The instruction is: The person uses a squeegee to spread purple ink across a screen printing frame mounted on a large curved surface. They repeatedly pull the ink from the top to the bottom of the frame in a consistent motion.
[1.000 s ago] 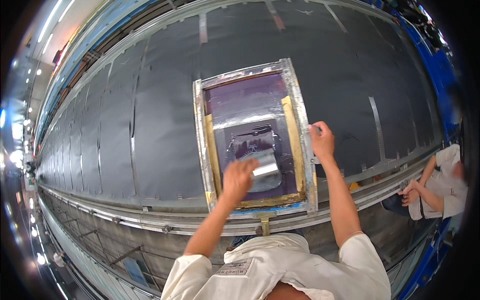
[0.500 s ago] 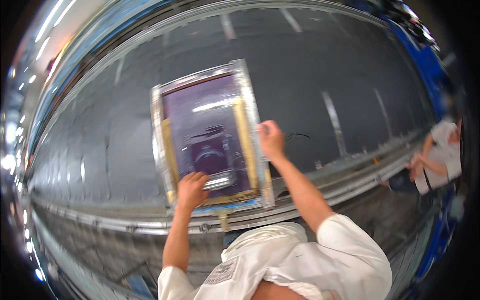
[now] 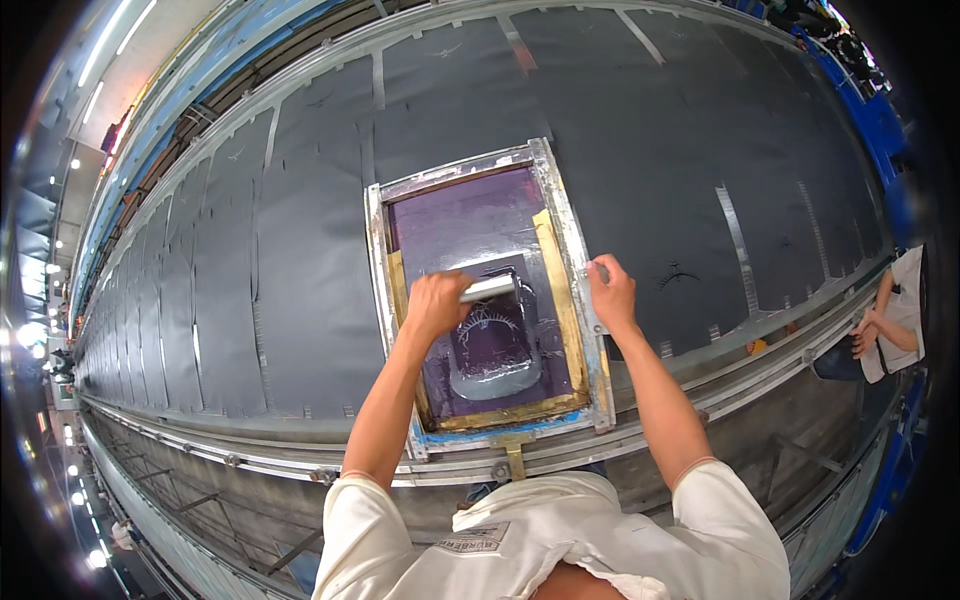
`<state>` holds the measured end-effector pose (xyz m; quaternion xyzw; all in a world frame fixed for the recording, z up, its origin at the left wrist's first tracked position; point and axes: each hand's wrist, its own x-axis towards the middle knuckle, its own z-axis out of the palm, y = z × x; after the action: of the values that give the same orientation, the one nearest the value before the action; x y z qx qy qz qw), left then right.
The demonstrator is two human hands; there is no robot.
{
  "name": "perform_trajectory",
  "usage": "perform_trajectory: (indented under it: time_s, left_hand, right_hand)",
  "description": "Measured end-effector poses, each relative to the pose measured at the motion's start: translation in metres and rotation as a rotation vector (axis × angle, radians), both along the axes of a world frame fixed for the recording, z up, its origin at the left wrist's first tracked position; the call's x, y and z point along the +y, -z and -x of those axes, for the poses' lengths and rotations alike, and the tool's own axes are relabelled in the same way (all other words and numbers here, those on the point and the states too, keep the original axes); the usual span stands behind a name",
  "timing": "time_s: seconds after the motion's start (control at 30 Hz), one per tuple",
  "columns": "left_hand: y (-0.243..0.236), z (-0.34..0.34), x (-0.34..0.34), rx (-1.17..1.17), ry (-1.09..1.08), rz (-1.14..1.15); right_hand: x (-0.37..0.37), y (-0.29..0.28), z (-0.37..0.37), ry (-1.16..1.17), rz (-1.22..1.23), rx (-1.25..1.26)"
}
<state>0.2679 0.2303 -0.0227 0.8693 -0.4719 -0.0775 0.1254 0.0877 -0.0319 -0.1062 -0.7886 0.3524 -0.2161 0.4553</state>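
Observation:
A screen printing frame (image 3: 377,235) with a metal rim and purple mesh lies on the long dark printing table. My left hand (image 3: 440,304) is closed around one end of a squeegee (image 3: 490,289), which rests on the mesh near the top of a wet ink patch. Below the squeegee a curved, lash-like design (image 3: 490,326) shows in the mesh, ringed by pale ink. At the frame's right side, my right hand (image 3: 611,290) grips the metal rim with bent fingers. Yellowed tape (image 3: 561,300) runs along the inner edges of the mesh.
The dark table surface (image 3: 310,260) carries strips of silvery tape (image 3: 737,245) and a printed lash-like mark (image 3: 680,276) right of the frame. A metal rail (image 3: 270,462) runs along the near edge. At the far right, another person's hands (image 3: 868,332) are together.
My left hand has pushed the squeegee from the near end of the mesh up to the far side of the ink patch. In the picture, frame and table sit further right and lower.

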Motion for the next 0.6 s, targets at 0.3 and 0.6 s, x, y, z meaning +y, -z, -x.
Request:
perform_trajectory:
  time_s: [0.3,0.6]
  left_hand:
    - [-0.002,0.109,0.05,0.154,0.123,-0.024]
    - [0.015,0.018,0.0,-0.025,-0.046,0.082]
  right_hand:
    - [0.009,-0.042,-0.01,-0.345,0.342,0.094]
    - [0.066,-0.041,-0.084,-0.988,0.558,0.195]
